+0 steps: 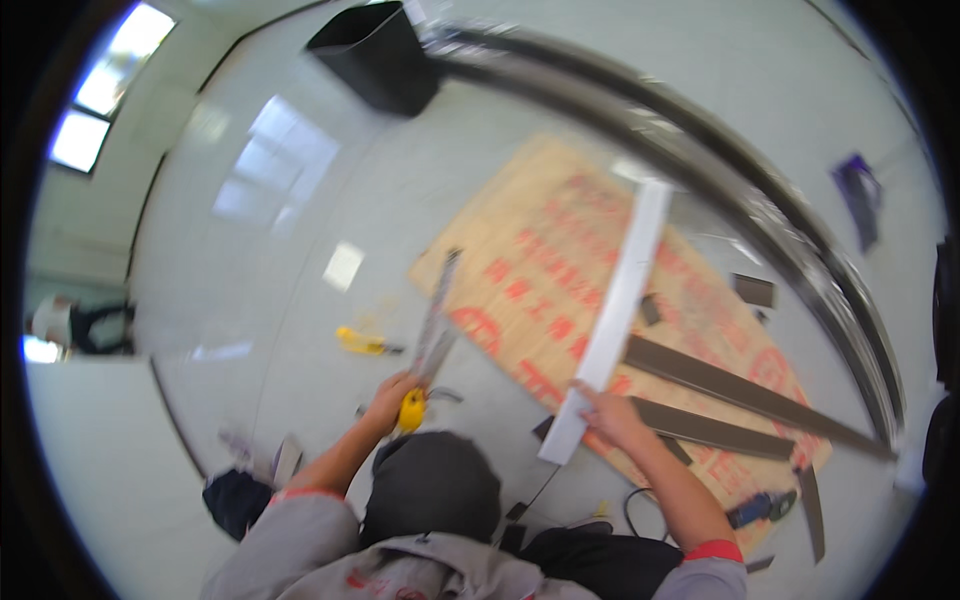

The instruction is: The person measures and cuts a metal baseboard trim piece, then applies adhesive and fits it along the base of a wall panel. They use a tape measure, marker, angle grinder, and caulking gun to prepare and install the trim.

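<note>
Now my L hand (pixel 394 398) grips yellow tape measure (pixel 412 411), R hand (pixel 612 416) clasps white strip (pixel 625 290); board (pixel 470 225) w/ red print (pixel 530 300) (too blurry).

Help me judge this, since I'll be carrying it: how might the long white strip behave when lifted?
The white strip is probably fairly stiff, since it looks straight along its length. Being long and narrow, it may swing or dip at its far end if lifted from near the end where the right hand holds it.

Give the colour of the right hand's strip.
The strip is white, clearest in the head view.
</note>
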Tool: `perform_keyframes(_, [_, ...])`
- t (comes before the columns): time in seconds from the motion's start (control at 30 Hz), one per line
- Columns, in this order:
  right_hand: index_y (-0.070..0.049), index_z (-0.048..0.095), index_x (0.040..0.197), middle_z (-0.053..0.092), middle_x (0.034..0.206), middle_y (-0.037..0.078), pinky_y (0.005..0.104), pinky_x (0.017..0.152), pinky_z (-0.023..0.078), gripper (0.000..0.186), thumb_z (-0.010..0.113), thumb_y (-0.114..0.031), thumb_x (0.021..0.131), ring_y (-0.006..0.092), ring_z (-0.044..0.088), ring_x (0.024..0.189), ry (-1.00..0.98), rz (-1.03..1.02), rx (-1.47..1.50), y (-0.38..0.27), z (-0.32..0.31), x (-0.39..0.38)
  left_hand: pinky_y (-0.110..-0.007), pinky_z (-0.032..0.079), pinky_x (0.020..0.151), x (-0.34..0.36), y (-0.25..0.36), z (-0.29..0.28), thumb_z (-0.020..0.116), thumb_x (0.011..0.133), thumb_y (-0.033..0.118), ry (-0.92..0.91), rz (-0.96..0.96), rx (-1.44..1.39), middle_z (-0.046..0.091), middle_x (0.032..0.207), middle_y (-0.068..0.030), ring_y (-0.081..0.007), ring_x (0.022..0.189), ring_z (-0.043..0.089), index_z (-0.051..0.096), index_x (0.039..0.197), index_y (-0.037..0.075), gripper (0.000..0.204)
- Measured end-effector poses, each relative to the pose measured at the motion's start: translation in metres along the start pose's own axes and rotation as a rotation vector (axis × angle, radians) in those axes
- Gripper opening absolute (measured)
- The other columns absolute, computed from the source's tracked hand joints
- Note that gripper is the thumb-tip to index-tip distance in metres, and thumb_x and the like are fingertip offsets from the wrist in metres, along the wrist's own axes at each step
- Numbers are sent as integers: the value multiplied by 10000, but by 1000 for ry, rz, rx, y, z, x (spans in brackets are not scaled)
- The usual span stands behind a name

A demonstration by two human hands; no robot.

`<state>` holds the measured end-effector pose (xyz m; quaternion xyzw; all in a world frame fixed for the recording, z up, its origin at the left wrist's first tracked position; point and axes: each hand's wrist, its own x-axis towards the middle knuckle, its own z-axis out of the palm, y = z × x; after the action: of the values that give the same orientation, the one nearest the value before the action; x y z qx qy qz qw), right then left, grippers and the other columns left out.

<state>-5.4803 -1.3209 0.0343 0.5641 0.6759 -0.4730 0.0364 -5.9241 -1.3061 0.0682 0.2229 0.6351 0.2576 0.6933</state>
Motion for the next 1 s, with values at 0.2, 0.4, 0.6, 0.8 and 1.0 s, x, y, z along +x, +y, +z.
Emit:
perform_keyframes(0.2, [-235, 369, 1562, 685, 959, 280, 495, 835, 549, 714, 655, -218, 908, 443, 680, 909, 112, -33, 70, 8, 16, -1, -321, 545, 724, 9, 17, 39, 541, 1018, 252, -154, -3, 158, 665, 873, -93, -191, 770, 664, 614, 1073, -8, 275])
perform_keyframes(0.4, [-58, 349, 1552, 672, 1052, 257, 440, 852, 525, 753, 666, -253, 897, 375, 673, 950, 98, -22, 350, -20, -5, 17, -325, 554, 693, 42, 19, 99, 550, 1014, 240, -246, -108, 77, 675, 872, -96, -182, 752, 669, 620, 1068, 8, 248])
perform_keyframes(0.6, [-12, 572, 1318, 707, 1056, 205, 414, 797, 541, 486, 651, -283, 923, 306, 711, 927, 239, 11, 283, 18, -56, -59, -308, 534, 643, 85, 7, 124, 562, 1017, 340, -356, 146, 267, 688, 963, -76, -164, 719, 656, 647, 1141, 24, 350])
perform_keyframes(0.8, [22, 633, 1221, 732, 1032, 188, 379, 811, 559, 424, 651, -295, 939, 289, 727, 901, 881, 318, 666, 61, 43, -220, -257, 511, 686, 129, 54, 186, 532, 1031, 286, -445, 285, 404, 617, 955, -28, -99, 783, 605, 620, 1254, 30, 351])
perform_keyframes(1.0, [3, 666, 1165, 728, 1043, 172, 374, 847, 540, 381, 648, -323, 968, 283, 708, 974, 1009, 758, 943, 35, 226, -310, -261, 498, 668, 178, 71, 225, 537, 1020, 269, -532, 307, 614, 624, 875, -27, -101, 753, 595, 664, 1082, 39, 270])
